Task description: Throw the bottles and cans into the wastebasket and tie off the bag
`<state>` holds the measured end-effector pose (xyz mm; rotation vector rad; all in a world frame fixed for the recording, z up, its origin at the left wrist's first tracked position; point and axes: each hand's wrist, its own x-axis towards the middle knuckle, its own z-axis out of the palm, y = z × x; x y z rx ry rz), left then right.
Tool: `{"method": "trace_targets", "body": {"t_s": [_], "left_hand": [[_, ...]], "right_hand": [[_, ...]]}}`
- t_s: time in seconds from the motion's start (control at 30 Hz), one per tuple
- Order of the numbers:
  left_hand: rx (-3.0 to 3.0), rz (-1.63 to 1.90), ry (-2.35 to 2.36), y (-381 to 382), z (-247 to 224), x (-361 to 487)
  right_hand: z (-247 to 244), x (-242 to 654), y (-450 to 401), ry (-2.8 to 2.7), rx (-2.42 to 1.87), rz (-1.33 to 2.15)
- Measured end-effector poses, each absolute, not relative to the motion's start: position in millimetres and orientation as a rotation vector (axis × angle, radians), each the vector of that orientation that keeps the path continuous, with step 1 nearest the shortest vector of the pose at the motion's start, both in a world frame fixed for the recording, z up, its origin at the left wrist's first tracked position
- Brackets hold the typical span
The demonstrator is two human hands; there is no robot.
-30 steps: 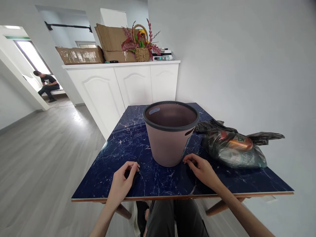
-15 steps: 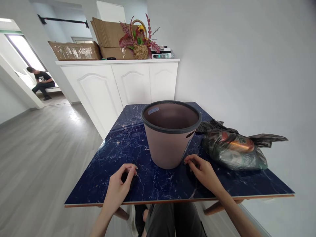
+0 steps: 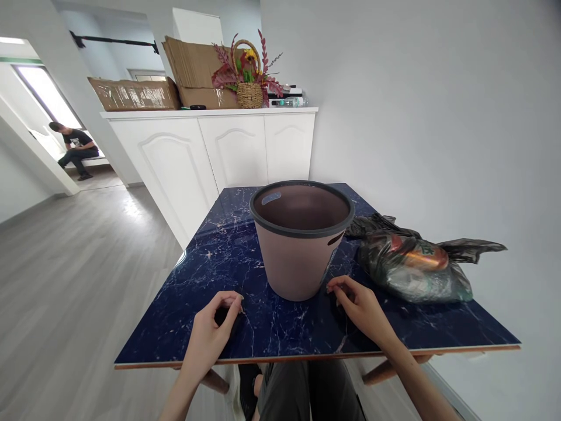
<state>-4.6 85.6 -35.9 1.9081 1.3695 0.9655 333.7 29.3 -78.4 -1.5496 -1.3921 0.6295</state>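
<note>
A pinkish-brown bucket-shaped bin (image 3: 294,266) with a dark grey rim stands upright on the blue marble-patterned table (image 3: 197,292). Left of its base, my left hand (image 3: 215,326) rests on the tabletop, thumb and fingertips drawn together, with nothing seen between them. My right hand (image 3: 359,305) lies to the right of the bin's base, its fingers also curled into a pinch with nothing visible in it. Neither hand holds the bin. Beyond my right hand lies a dark see-through plastic bag (image 3: 414,266) with an orange-red package inside.
Behind the table stands a white cabinet (image 3: 239,146) bearing cardboard boxes (image 3: 135,95), a flower basket (image 3: 249,93) and a plastic bottle (image 3: 294,102). A wall runs along the table's right side. Far left, another person (image 3: 76,146) sits in a doorway.
</note>
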Motion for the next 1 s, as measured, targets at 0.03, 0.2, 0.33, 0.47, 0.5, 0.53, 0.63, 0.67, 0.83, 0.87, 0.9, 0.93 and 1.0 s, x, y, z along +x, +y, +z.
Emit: {"method": "trace_targets", "body": {"t_s": [0.03, 0.2, 0.33, 0.47, 0.5, 0.53, 0.63, 0.67, 0.83, 0.87, 0.9, 0.93, 1.0], "left_hand": [[1.907, 0.965, 1.371, 85.8, -35.9, -4.5], [1.903, 0.970, 1.376, 86.6, -35.7, -3.7], [1.903, 0.970, 1.366, 86.2, -35.2, -4.0], [1.899, 0.979, 1.368, 85.8, -35.7, -4.7], [1.901, 0.984, 1.369, 85.7, -35.6, -4.7], [1.903, 0.990, 1.369, 85.5, -35.5, -4.6], [1.908, 1.010, 1.368, 84.6, -34.4, -4.6], [1.910, 1.014, 1.365, 84.2, -33.9, -4.7], [1.920, 1.011, 1.345, 83.3, -32.7, -4.9], [1.921, 1.011, 1.343, 83.4, -33.0, -5.1], [1.922, 1.010, 1.341, 83.6, -33.6, -5.3], [1.922, 1.009, 1.340, 83.8, -34.3, -5.7], [1.922, 1.009, 1.334, 84.2, -36.5, -6.7]], "right_hand": [[-78.6, 333.9, 29.2, -1.392, -1.547, 0.630], [-80.4, 335.0, 29.1, -1.387, -1.531, 0.647], [-83.3, 335.9, 29.7, -1.389, -1.522, 0.638], [-86.5, 336.8, 30.6, -1.388, -1.511, 0.621], [-87.2, 336.9, 30.8, -1.388, -1.508, 0.622], [-88.0, 337.1, 30.9, -1.388, -1.504, 0.623], [-90.1, 337.5, 31.2, -1.388, -1.503, 0.620], [-90.8, 337.5, 31.3, -1.388, -1.503, 0.617], [-92.2, 338.1, 31.4, -1.380, -1.526, 0.555], [-92.5, 338.5, 31.2, -1.383, -1.542, 0.527], [-93.3, 339.1, 31.0, -1.390, -1.562, 0.493], [-94.8, 339.6, 30.7, -1.404, -1.584, 0.450], [-100.4, 340.5, 30.5, -1.457, -1.618, 0.316]]}}
